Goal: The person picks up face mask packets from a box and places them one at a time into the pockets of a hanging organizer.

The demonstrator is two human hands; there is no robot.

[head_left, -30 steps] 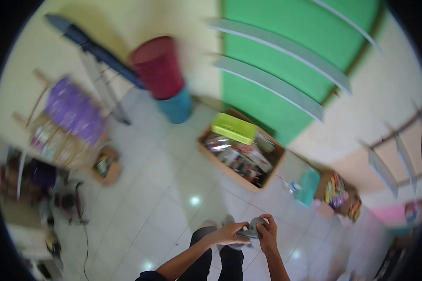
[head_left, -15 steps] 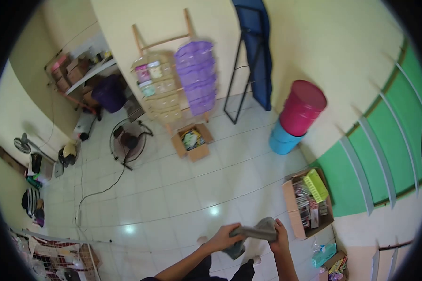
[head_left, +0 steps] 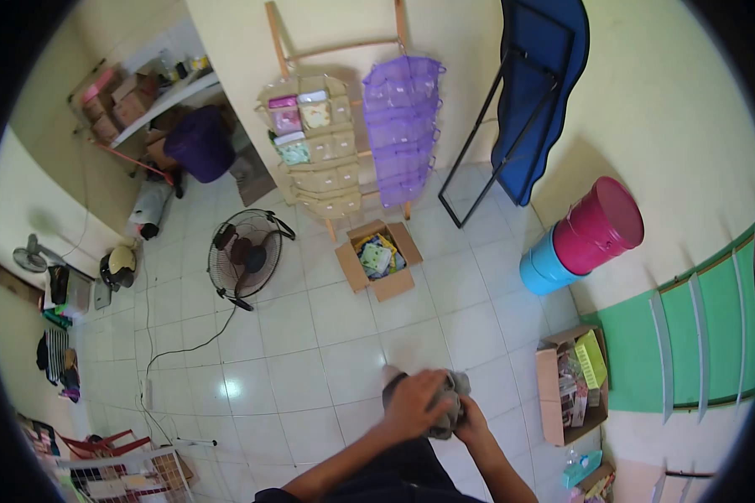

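A crumpled grey cloth (head_left: pixel 451 404) is bunched between both of my hands, low in the head view above the white tiled floor. My left hand (head_left: pixel 414 405) covers it from the left with fingers curled over it. Only part of my right hand (head_left: pixel 471 417) shows, pressed against the cloth from below right. My dark trousers show beneath my forearms.
An open cardboard box (head_left: pixel 377 260) of packets sits on the floor ahead, a floor fan (head_left: pixel 245 256) to its left with a cable. Hanging organisers (head_left: pixel 356 142) lean on the wall. Stacked pink and blue buckets (head_left: pixel 583 239) and another full box (head_left: pixel 570 381) stand right.
The view has swung from the green wall to the yellow wall and the fan. The cloth, stretched out between my hands half a second ago, is now bunched into a ball.
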